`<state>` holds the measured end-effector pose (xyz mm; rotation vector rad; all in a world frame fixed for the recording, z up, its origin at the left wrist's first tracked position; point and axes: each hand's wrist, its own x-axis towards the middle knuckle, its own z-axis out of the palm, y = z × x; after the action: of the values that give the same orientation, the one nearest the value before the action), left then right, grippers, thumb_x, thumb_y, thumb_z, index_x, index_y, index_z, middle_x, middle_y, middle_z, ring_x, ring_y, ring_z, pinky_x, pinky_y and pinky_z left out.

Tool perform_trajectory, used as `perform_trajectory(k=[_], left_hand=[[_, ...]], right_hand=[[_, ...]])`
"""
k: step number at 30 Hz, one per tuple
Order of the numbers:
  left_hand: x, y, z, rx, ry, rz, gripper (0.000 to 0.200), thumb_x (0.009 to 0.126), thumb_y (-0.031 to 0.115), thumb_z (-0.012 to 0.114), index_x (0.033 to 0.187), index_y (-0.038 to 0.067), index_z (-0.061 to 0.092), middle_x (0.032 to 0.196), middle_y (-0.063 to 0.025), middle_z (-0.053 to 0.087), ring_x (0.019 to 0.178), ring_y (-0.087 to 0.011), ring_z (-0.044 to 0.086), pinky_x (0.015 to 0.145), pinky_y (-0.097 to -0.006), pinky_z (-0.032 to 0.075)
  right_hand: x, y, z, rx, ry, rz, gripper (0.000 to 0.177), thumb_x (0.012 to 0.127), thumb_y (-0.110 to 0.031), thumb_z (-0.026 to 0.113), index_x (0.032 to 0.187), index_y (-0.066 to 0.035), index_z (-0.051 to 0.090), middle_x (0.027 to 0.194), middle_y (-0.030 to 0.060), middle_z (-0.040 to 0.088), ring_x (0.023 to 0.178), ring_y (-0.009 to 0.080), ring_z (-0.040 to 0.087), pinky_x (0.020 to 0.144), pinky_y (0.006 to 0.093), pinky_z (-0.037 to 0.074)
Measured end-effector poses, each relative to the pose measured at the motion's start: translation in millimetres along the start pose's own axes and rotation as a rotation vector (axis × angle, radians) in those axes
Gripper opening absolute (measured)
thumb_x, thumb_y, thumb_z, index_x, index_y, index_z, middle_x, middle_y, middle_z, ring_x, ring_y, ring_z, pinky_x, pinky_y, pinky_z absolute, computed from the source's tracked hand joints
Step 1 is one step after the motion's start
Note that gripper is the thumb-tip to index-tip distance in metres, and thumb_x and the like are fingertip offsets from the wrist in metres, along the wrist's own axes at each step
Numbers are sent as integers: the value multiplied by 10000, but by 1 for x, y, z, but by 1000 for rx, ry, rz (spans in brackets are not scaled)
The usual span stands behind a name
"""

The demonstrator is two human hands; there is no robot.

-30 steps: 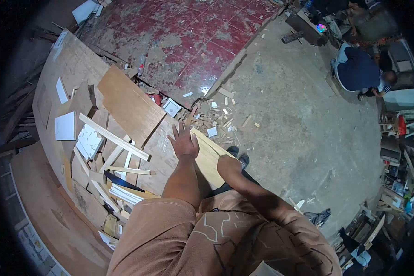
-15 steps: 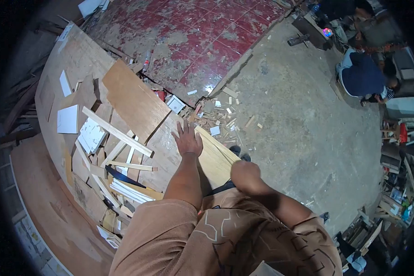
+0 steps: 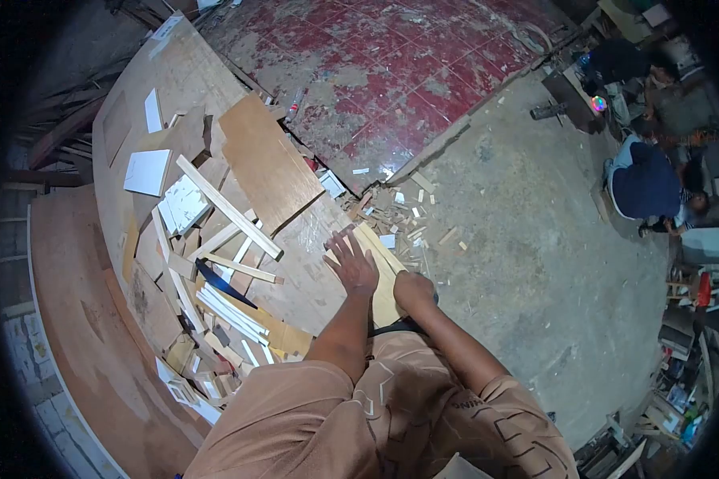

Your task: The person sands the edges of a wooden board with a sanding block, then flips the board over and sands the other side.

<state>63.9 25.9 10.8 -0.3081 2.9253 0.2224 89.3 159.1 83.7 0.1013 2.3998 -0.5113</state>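
Observation:
My left hand (image 3: 355,263) lies with spread fingers on a pale yellow wooden board (image 3: 385,299) at the edge of a large plywood surface (image 3: 307,247). Just right of it, my right hand (image 3: 415,293) is closed in a fist at the board's right edge. What the fist holds is hidden beneath the fingers. A thin dark line runs along the board between the two hands. Left of my hands are a brown plywood sheet (image 3: 268,160), a long wooden strip (image 3: 230,206), a dark blue curved tool (image 3: 222,283) and a bundle of white strips (image 3: 233,313).
Wood offcuts (image 3: 407,215) litter the concrete floor (image 3: 527,231) ahead, beside red tiles (image 3: 375,88). A person in dark blue (image 3: 649,180) sits at the right, another person behind. White panels (image 3: 147,172) lie on the left. Scrap piles line the lower right.
The whole view has shifted, with the surroundings now further right. My right hand has moved back along the board's edge, closer to my body. My left hand stays spread on the board.

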Motion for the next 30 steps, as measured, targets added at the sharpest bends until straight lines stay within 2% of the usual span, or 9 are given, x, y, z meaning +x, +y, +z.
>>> perform_trajectory(k=[6,10,13,15,16,20,23,26,30], left_hand=[[1,1,4,20,13,-27,726,936,360,479,1536,124,145,1596,-164,88,1473,-375,46,1153,-606,47],[-2,2,2,6,2,-31,724,932,345,471,1537,128,138,1593,-156,107,1471,-373,48,1158,-599,49],[-1,3,-2,3,-17,-38,720,928,337,474,1535,129,147,1589,-159,118,1470,-374,53,1154,-603,51],[-2,2,1,-1,-15,-37,724,923,336,480,1534,128,151,1589,-160,119,1469,-374,55,1152,-607,50],[-1,2,1,-4,-2,-33,728,919,335,486,1533,127,155,1589,-162,120,1469,-375,57,1150,-610,50],[-2,4,-8,-25,-14,-45,746,906,341,500,1533,127,155,1588,-164,121,1469,-375,56,1148,-614,52],[1,4,-9,-22,-29,-44,760,899,356,506,1534,131,154,1590,-164,116,1470,-377,53,1146,-617,55],[1,3,-4,17,-52,-51,778,895,419,498,1536,153,146,1586,-151,128,1472,-356,60,1146,-622,65],[1,0,1,21,-31,-52,776,895,422,497,1535,154,150,1589,-143,121,1475,-351,47,1143,-626,60]], right_hand=[[4,-3,5,-48,8,15,249,866,-130,485,932,-7,691,949,240,696,872,368,703,736,459,564],[-42,13,10,-17,-21,118,230,849,-115,503,907,-9,699,921,234,700,826,365,709,705,449,569],[-95,7,-39,-86,-194,107,214,845,-131,533,848,-23,717,906,192,713,824,337,717,689,442,575],[-99,3,-52,-79,-145,47,214,845,-128,534,859,-23,720,905,195,712,827,341,717,691,443,574],[-95,1,-57,-69,-86,-16,214,844,-125,536,870,-23,723,903,197,711,829,345,716,692,445,574],[-1,-9,-3,-147,-111,78,208,845,-145,553,897,-34,722,968,206,704,882,342,708,717,422,571],[29,-12,21,-116,-52,133,219,848,-161,557,912,-33,723,966,206,705,900,349,704,742,425,569],[-11,4,10,-83,-130,138,235,848,-158,543,930,-29,721,970,212,703,912,360,699,755,430,566],[-75,-8,-62,-111,-205,121,248,846,-138,518,940,-26,719,978,214,700,915,367,696,763,435,563]])
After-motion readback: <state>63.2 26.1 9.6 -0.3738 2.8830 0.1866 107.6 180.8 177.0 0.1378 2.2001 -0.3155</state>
